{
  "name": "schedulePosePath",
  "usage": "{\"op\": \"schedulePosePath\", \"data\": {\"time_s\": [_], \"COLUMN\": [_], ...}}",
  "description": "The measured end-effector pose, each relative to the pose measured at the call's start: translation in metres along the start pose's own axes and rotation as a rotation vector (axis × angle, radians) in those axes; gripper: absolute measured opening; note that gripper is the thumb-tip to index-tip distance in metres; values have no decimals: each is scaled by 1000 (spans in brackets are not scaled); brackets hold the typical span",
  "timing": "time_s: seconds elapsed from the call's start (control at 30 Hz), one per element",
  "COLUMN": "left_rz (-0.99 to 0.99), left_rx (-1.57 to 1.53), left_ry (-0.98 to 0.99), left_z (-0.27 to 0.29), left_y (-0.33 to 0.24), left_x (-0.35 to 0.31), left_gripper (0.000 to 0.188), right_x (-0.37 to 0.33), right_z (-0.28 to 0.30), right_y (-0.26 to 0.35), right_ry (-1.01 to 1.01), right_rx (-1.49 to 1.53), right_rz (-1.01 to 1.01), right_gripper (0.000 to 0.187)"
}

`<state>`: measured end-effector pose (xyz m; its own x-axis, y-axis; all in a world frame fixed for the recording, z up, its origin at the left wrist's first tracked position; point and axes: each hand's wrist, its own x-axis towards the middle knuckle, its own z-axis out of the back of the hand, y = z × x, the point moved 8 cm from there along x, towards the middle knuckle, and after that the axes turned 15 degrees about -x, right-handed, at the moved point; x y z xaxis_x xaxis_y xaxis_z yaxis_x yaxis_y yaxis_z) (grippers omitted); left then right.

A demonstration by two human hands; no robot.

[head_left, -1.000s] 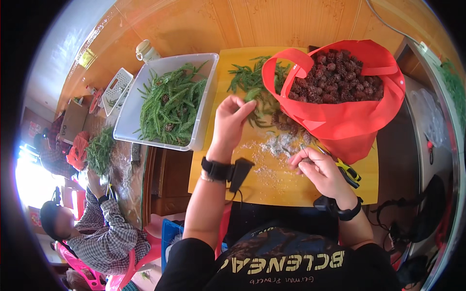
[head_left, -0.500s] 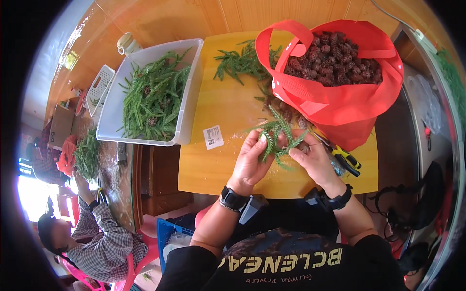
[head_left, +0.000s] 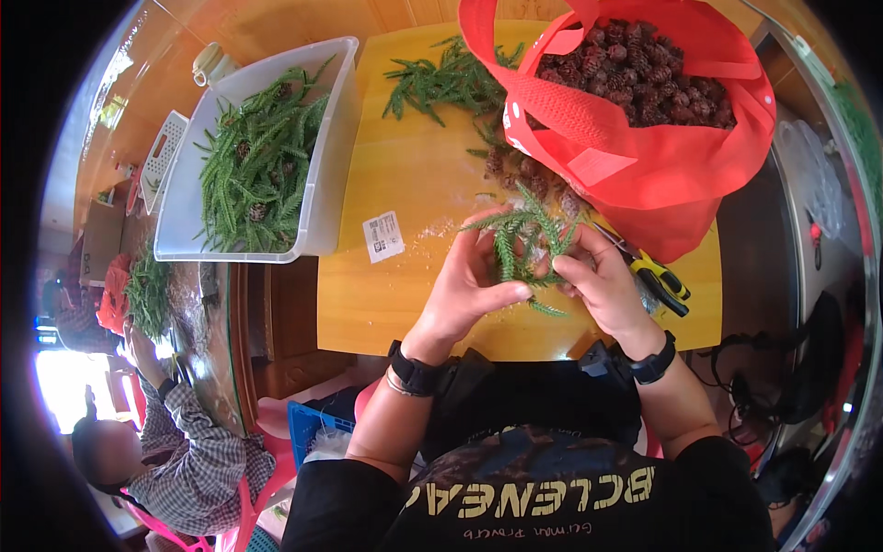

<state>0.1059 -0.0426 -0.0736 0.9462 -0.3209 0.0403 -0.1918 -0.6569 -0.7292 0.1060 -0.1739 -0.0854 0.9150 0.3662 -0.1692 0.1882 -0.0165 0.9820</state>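
My left hand (head_left: 464, 290) and my right hand (head_left: 602, 285) are together over the yellow table top (head_left: 405, 294), both gripping a bunch of green conifer sprigs (head_left: 520, 244). Just beyond them stands a red fabric bag (head_left: 635, 138) full of dark brown cones. More loose green sprigs (head_left: 441, 83) lie at the far side of the table top. Yellow-handled pruning shears (head_left: 653, 273) rest to the right of my right hand, partly under the bag.
A white plastic tub (head_left: 317, 207) with green sprigs and a few cones stands to the left of the table top. A small white label (head_left: 383, 236) lies on the table top. At lower left another person (head_left: 175, 460) in a checked shirt handles greenery.
My left hand came back from the far sprig pile to meet my right hand. Both now hold a sprig bunch, and the view has shifted closer.
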Motion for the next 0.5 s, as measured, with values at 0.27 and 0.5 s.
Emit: {"op": "schedulePosePath", "data": {"time_s": [0.27, 0.5], "left_rz": [194, 216], "left_rx": [-31, -124], "left_ry": [-170, -93], "left_z": [18, 4], "left_y": [8, 4], "left_x": [-7, -6], "left_gripper": [47, 49], "right_x": [-3, -3], "right_z": [-4, -1], "right_y": [5, 3], "right_ry": [16, 58], "right_rx": [80, 136], "right_rz": [-15, -26], "right_gripper": [27, 35]}}
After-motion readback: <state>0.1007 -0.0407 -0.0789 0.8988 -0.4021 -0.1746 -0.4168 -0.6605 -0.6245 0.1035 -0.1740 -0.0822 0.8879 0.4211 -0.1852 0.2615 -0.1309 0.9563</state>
